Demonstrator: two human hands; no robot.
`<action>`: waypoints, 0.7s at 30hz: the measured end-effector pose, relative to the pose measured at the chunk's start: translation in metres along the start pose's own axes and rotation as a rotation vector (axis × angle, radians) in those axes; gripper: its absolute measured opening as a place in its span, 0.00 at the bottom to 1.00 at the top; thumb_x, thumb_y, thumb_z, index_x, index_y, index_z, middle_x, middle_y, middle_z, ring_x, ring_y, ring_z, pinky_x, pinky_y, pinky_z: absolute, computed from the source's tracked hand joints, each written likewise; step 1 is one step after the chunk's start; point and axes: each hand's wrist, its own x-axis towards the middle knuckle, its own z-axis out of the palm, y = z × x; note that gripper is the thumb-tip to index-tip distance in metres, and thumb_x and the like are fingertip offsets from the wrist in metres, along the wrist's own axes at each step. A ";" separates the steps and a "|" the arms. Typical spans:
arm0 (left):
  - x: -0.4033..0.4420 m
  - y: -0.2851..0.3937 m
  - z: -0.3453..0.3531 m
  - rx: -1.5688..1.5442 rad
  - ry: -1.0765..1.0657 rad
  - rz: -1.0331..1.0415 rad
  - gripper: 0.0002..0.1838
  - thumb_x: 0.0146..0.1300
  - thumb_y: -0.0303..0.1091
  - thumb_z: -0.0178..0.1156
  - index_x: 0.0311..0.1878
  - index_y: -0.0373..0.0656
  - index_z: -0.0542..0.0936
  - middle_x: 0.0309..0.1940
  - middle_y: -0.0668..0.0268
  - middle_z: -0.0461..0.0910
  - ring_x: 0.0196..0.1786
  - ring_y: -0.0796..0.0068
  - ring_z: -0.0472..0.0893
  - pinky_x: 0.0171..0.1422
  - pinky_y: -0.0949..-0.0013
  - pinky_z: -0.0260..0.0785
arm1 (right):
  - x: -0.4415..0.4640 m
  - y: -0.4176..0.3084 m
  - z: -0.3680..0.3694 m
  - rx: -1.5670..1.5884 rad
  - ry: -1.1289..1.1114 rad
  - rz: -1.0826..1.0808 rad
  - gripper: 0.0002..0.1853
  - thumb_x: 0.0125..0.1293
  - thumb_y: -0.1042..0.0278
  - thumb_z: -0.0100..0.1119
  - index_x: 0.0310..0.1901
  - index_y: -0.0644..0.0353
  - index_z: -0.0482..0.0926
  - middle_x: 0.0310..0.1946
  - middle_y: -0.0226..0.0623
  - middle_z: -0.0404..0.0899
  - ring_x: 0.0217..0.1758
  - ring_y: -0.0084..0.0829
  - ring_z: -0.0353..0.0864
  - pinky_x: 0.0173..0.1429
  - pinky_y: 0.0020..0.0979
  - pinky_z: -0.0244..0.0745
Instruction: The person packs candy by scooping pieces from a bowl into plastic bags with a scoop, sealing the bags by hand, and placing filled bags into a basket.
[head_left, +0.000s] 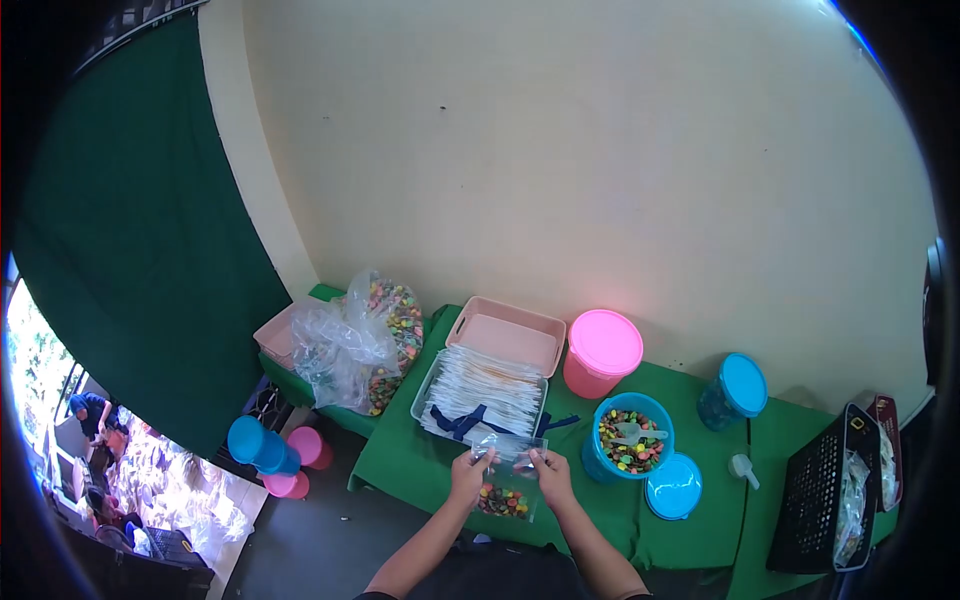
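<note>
My left hand (468,476) and my right hand (551,474) each pinch an upper side of a clear plastic bag (520,480). Colourful candy-like pieces (503,501) lie in the bottom of the bag, which hangs upright between them. Just beyond my hands, a tray (418,408) holds a thick stack of white packets (490,385), with a dark blue ribbon (462,421) across its near end. To the right of my right hand, a blue tub (597,462) is filled with the same pieces, and a translucent scoop (636,433) rests on them.
A blue lid (673,487) lies beside the tub, and a white scoop (743,469) farther right. Lidded pink (604,350) and blue (733,392) containers stand near the wall. A black basket (815,490) is at right; a large bag of pieces (400,325) at left. People (92,415) are outside.
</note>
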 end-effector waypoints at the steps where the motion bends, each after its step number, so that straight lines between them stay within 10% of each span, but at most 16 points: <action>1: 0.000 0.002 -0.001 -0.008 -0.002 -0.034 0.11 0.63 0.35 0.60 0.38 0.36 0.82 0.29 0.66 0.82 0.33 0.81 0.77 0.37 0.77 0.66 | 0.001 0.001 -0.002 0.001 -0.005 0.000 0.15 0.70 0.63 0.50 0.42 0.69 0.78 0.31 0.41 0.82 0.34 0.29 0.83 0.38 0.26 0.76; 10: -0.002 0.001 -0.004 -0.126 -0.034 -0.104 0.14 0.65 0.39 0.58 0.41 0.37 0.82 0.31 0.67 0.81 0.30 0.80 0.75 0.39 0.77 0.66 | 0.002 -0.007 -0.016 0.075 -0.160 0.152 0.19 0.72 0.58 0.43 0.47 0.65 0.79 0.36 0.40 0.83 0.42 0.30 0.81 0.49 0.30 0.73; 13: -0.003 0.009 -0.007 -0.286 0.018 -0.250 0.15 0.65 0.42 0.57 0.45 0.39 0.80 0.31 0.68 0.80 0.32 0.79 0.75 0.40 0.76 0.67 | 0.000 -0.011 -0.015 0.271 -0.189 0.131 0.19 0.70 0.58 0.49 0.51 0.65 0.77 0.42 0.40 0.82 0.46 0.29 0.80 0.52 0.30 0.72; 18: 0.010 0.001 -0.039 -0.579 0.017 -0.322 0.22 0.65 0.47 0.56 0.55 0.41 0.73 0.43 0.63 0.77 0.43 0.75 0.74 0.46 0.69 0.68 | -0.012 0.010 -0.025 -0.310 -0.518 0.084 0.23 0.60 0.69 0.64 0.56 0.65 0.72 0.45 0.35 0.80 0.48 0.29 0.79 0.58 0.31 0.70; 21: 0.000 0.016 -0.042 -0.506 -0.056 -0.320 0.25 0.65 0.51 0.54 0.58 0.45 0.71 0.45 0.64 0.78 0.45 0.69 0.76 0.51 0.62 0.69 | -0.015 0.002 -0.019 -0.060 -0.329 0.170 0.20 0.63 0.68 0.61 0.56 0.63 0.72 0.42 0.32 0.79 0.46 0.24 0.78 0.50 0.26 0.74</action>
